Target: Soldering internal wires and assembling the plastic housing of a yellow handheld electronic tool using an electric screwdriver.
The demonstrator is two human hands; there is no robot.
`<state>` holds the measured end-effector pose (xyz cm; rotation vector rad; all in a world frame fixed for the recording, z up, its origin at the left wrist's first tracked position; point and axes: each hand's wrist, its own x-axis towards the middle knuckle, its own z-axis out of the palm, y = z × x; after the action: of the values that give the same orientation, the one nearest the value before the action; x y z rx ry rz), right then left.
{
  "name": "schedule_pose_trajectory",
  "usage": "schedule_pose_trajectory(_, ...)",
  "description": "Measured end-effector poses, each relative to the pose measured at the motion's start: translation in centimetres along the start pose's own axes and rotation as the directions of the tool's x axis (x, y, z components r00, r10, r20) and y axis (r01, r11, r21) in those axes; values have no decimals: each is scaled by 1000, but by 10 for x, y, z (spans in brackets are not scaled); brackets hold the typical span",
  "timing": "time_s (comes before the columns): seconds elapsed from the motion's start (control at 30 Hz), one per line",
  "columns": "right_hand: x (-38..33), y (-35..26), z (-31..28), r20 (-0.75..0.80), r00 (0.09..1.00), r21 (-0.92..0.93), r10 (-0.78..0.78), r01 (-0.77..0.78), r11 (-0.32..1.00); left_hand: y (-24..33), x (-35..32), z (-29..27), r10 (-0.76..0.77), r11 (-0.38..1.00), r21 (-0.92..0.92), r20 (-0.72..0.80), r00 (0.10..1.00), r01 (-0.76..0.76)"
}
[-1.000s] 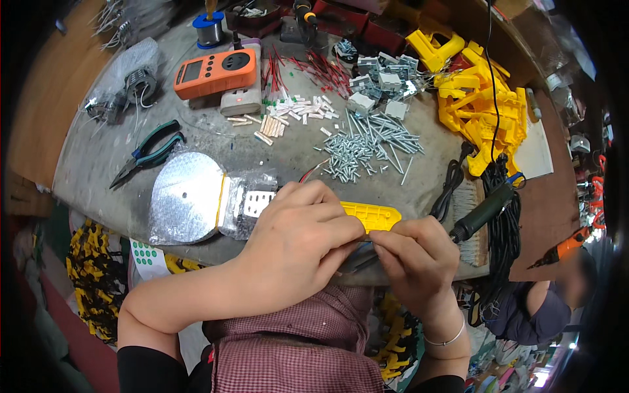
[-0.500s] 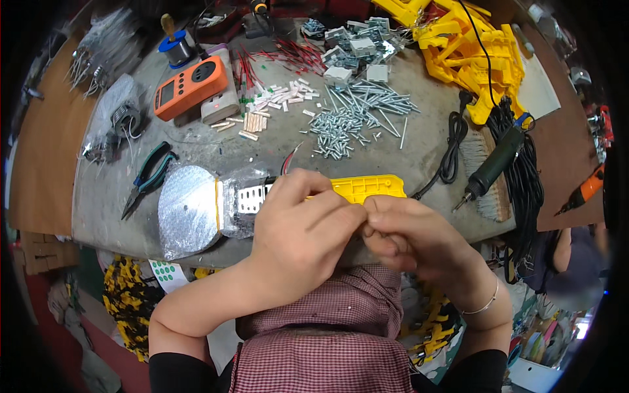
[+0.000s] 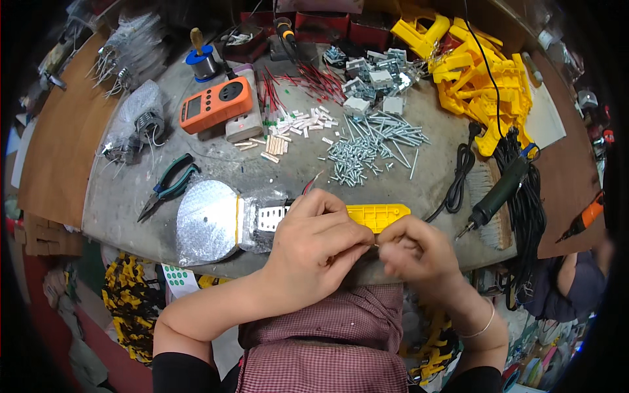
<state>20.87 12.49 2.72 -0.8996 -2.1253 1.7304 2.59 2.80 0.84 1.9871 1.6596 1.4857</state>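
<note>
My left hand (image 3: 318,245) is closed in a pinch at the front edge of the bench, over a yellow plastic handle shell (image 3: 380,215). Close beside it, my right hand (image 3: 419,252) has its fingers curled in, thumb side toward the left fingertips. Something thin and tiny seems to show between the two hands, too small to name. The left hand hides part of the shell. To its left lies a round, flat silver piece (image 3: 206,226) in clear wrap, joined to a perforated metal bracket (image 3: 270,219). Thin red and dark wire ends (image 3: 312,183) stick up behind the left hand.
Pliers (image 3: 169,187) lie at left, near an orange meter (image 3: 216,105) and a solder spool (image 3: 203,63). Screws (image 3: 357,157), white connectors (image 3: 308,121) and switch parts (image 3: 380,78) are heaped behind. A green electric screwdriver (image 3: 501,190), brush (image 3: 495,229) and yellow shells (image 3: 481,78) occupy the right.
The whole view has shifted, so the bench appears lower and further right. My hands stay together at the shell; the right hand's fingers have turned and curled, drawing slightly away from the left.
</note>
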Motion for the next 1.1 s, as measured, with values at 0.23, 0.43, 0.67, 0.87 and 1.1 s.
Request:
schedule_pose_trajectory(0.23, 5, -1, -8, 259, 929, 377, 263, -348, 858, 1, 2, 1, -43, 999, -9, 27, 999, 43)
schedule_pose_trajectory(0.43, -2, -1, -2, -44, 977, -225, -208, 193, 955, 1, 3, 1, -44, 999, 2, 23, 999, 44)
schedule_pose_trajectory(0.67, 5, 8, -6, 41, 964, -105, -263, 266, 958, 2, -9, 3, -12, 1000, 24, -19, 1000, 12)
schedule_pose_trajectory(0.87, -2, -10, -26, -111, 993, -4, -28, 27, 1000, 0, -4, -22, -11, 992, -123, 17, 1000, 13)
schedule_pose_trajectory(1.1, 38, -39, -36, -160, 950, -306, -269, 211, 928, -97, -3, -102, -178, 769, 630, 49, 983, 108)
